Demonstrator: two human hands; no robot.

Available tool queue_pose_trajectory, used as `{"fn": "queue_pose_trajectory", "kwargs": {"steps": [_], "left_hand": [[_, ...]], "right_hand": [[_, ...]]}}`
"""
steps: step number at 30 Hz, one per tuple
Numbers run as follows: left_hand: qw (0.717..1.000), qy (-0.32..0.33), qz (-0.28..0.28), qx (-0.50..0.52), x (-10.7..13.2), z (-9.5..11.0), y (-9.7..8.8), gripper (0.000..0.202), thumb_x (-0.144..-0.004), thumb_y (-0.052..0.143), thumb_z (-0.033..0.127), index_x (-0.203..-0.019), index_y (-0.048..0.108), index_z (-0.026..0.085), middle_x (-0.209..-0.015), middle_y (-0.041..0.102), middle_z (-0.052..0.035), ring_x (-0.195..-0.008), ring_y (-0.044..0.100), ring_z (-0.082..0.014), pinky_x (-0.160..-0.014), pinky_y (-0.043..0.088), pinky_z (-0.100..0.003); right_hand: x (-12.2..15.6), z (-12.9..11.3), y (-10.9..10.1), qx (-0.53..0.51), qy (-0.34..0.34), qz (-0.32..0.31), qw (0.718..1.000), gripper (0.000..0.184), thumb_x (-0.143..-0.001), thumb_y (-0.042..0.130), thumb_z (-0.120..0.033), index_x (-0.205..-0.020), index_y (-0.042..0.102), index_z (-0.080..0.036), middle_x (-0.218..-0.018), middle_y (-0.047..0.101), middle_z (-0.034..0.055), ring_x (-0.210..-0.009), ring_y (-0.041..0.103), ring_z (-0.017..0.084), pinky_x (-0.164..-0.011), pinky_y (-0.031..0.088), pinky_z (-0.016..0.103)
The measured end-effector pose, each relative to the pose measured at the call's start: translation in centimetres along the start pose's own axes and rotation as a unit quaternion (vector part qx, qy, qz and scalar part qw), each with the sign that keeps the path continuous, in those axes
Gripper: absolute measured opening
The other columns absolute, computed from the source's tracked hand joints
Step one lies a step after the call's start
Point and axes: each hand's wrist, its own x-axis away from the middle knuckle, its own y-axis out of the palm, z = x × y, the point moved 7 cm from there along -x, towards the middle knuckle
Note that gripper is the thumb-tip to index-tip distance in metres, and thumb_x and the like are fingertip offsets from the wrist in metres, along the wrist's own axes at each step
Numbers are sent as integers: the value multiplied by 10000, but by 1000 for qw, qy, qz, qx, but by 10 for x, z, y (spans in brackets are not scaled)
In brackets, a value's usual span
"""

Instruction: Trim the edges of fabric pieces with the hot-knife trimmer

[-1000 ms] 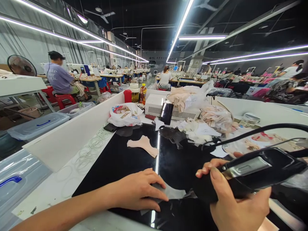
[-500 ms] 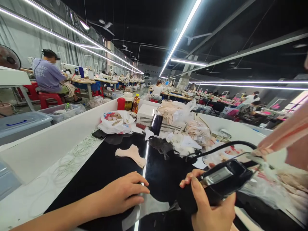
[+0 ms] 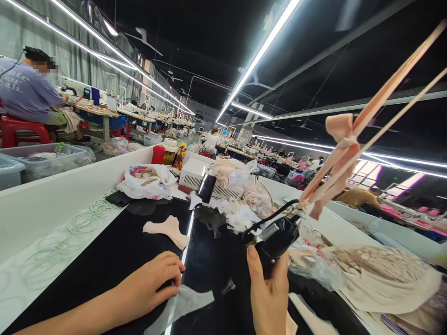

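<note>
My left hand (image 3: 157,281) rests on the glossy black work surface (image 3: 118,246), fingers loosely bent and thumb apart, at the edge of a translucent whitish cut piece (image 3: 193,301). In my right hand (image 3: 268,298) is a black corded hand tool (image 3: 279,239) with a shiny metal part on top; its underside is hidden. Knotted pink fabric strips (image 3: 337,163) run from the tool's back end up to the right. A pale peach cut piece (image 3: 167,229) lies flat beyond my left hand. Another pale piece (image 3: 312,316) lies partly hidden right of my right hand.
At the back stand a white vented box (image 3: 190,174), a dark cylinder (image 3: 207,187) and a white plastic bag (image 3: 146,181). Fabric in plastic (image 3: 258,200) and a beige fabric pile (image 3: 380,274) lie to the right. A low white wall (image 3: 70,179) borders the left. Co-workers sit beyond.
My right hand has drawn the tool leftward, and the fabric strips now show stretched upward. My left hand's fingers have curled a little more. The whole view has turned right.
</note>
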Motion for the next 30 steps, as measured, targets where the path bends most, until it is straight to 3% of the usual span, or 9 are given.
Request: {"fn": "queue_pose_trajectory", "kwargs": {"steps": [4,6,8,10,13,17,21,25,30], "left_hand": [[1000,-11,-8,3,1,0,1,110,-949,535,275,-897,618,225,-1062,660,-9,-1066,588,-179,-1064,401,-326],[999,-29,-15,3,2,2,0,147,-964,513,320,-914,618,230,-953,657,14,-919,605,-152,-1094,362,-342],[998,-60,-21,9,3,5,-3,190,-965,500,362,-905,620,227,-882,641,24,-830,594,-144,-1007,407,-316],[995,-97,-28,25,3,8,-7,215,-951,504,381,-872,614,214,-845,628,22,-784,571,-144,-809,440,-265],[990,-115,-38,76,2,14,-9,196,-919,532,357,-843,606,193,-808,616,21,-764,549,-139,-706,407,-236],[978,-95,-19,184,-1,14,-11,183,-885,586,352,-844,593,174,-796,595,16,-773,547,-140,-739,435,-243],[957,-102,17,273,-1,4,-17,302,-857,653,464,-861,583,170,-790,563,19,-762,541,-139,-745,441,-256],[950,-113,61,283,-4,-9,-27,366,-821,679,515,-951,606,180,-778,547,29,-700,511,-118,-688,417,-241],[931,-137,89,326,-7,-31,-33,480,-797,679,569,-1080,571,196,-728,460,53,-615,429,-92,-560,358,-205]], "right_hand": [[-4,-17,-15,11,-79,83,993,615,-863,716,-449,-1386,479,-228,-1228,572,82,-1049,569,213,-865,456,342],[2,-29,-25,2,-148,145,978,603,-876,723,-344,-1403,447,-243,-1198,531,69,-1017,538,184,-865,435,332],[14,-41,-28,-1,-225,170,959,493,-870,728,-235,-1313,511,-251,-1114,532,41,-967,531,163,-869,422,322],[28,-49,-17,13,-285,120,951,315,-871,712,-178,-1155,606,-263,-1014,577,16,-911,556,156,-860,431,311],[52,-51,23,36,-310,-53,949,175,-959,595,-228,-1101,659,-306,-983,671,5,-920,616,170,-864,474,319],[77,-27,70,36,-223,-222,949,321,-1044,428,-403,-1338,542,-343,-1174,675,16,-1082,623,184,-936,488,318],[85,7,94,11,-91,-333,939,362,-1033,416,-491,-1353,493,-341,-1061,675,0,-978,646,169,-848,507,281],[81,26,103,-17,15,-392,919,380,-1013,418,-552,-1241,511,-262,-813,574,-30,-740,573,141,-696,454,258],[72,28,111,-50,79,-415,905,377,-947,523,-590,-992,581,-220,-783,511,-26,-735,483,136,-640,376,250]]}}
